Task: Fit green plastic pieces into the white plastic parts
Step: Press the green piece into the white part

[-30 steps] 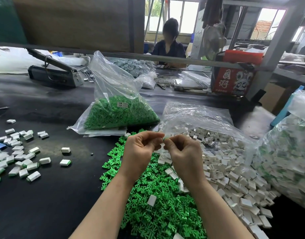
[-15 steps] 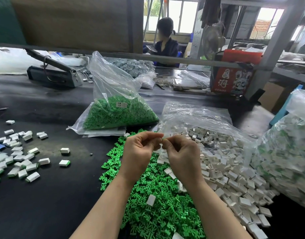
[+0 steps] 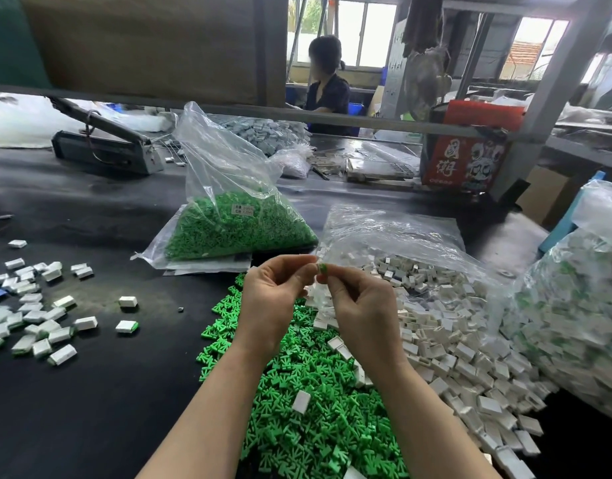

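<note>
Fingertips of the left hand [image 3: 273, 302] and right hand [image 3: 361, 311] meet above the tabletop [image 3: 90, 409], each grip pinching one small green piece [image 3: 322, 268] between them; whether a white part surrounds it cannot be told. Below lie loose green pieces [image 3: 297, 426], with white parts [image 3: 453, 340] heaped to the right and finished parts [image 3: 31, 319] scattered to the left.

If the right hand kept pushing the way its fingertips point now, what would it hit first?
The right hand points up and left, pinching a green piece. First contact would be the left hand, whose fingertips sit right against that piece. Depth is unclear, but they look nearly touching.
</note>
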Available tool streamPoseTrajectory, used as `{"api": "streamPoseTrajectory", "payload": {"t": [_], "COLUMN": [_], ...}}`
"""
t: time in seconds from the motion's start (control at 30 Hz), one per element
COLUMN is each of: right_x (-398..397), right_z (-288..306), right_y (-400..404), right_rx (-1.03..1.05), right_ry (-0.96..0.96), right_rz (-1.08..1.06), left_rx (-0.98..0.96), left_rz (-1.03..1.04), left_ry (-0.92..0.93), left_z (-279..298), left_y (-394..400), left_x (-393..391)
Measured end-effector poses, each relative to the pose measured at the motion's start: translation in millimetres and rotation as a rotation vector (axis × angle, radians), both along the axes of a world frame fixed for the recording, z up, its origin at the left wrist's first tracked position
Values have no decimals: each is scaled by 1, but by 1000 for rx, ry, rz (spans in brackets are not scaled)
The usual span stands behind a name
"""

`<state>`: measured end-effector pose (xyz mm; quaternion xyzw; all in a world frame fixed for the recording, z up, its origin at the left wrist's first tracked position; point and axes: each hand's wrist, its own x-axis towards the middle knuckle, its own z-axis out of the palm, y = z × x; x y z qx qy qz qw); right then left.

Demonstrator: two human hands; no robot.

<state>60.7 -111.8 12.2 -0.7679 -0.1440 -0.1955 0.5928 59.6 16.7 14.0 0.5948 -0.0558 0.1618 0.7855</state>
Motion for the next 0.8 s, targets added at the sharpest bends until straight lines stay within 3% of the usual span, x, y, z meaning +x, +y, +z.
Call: {"api": "streamPoseTrajectory", "payload": {"t": [0.27,0.8], "right_x": [-3,-5], "right_z": [3,6], "right_y": [5,5], "right_rx": [174,217], "right_ry": [89,86], "right_rz": [56,81], "left_rx": [-32,79], "left_rz": [1,110], "left_ry": [56,48], "left_z": [2,8], "left_y": [-1,-2], "left_x": [0,-3]}}
